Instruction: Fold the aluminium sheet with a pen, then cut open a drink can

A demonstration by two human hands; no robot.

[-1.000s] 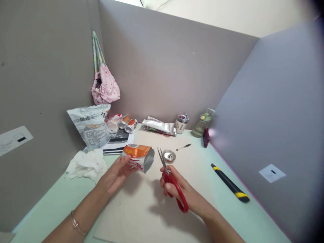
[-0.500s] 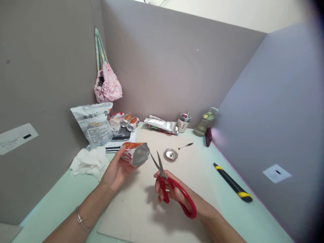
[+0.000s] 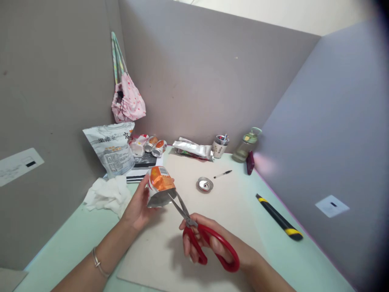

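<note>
My left hand (image 3: pixel 140 207) is closed round an orange and white drink can (image 3: pixel 161 181) whose top is cut off, with its grey open end tilted toward me. In my right hand (image 3: pixel 209 237) are red-handled scissors (image 3: pixel 189 222), fingers through the loops. Their blades are parted and the tips are at the can's cut rim, one seeming to lie inside; whether they touch the metal I cannot tell. The cut-off can top (image 3: pixel 205 185) lies on the beige board (image 3: pixel 146 263) beyond the scissors, with a pen (image 3: pixel 223 174) close by.
At the right lies a black and yellow utility knife (image 3: pixel 279 217). Crumpled white tissue (image 3: pixel 106 196) and a standing foil bag (image 3: pixel 112 150) are at the left. Along the back are two cans (image 3: pixel 158 148), silver packets (image 3: pixel 193 150), a pen cup (image 3: pixel 220 147) and a green bottle (image 3: pixel 244 148).
The can has turned in my left hand, so its open end now faces down toward me. The scissors have moved left and their tips now reach the can's rim.
</note>
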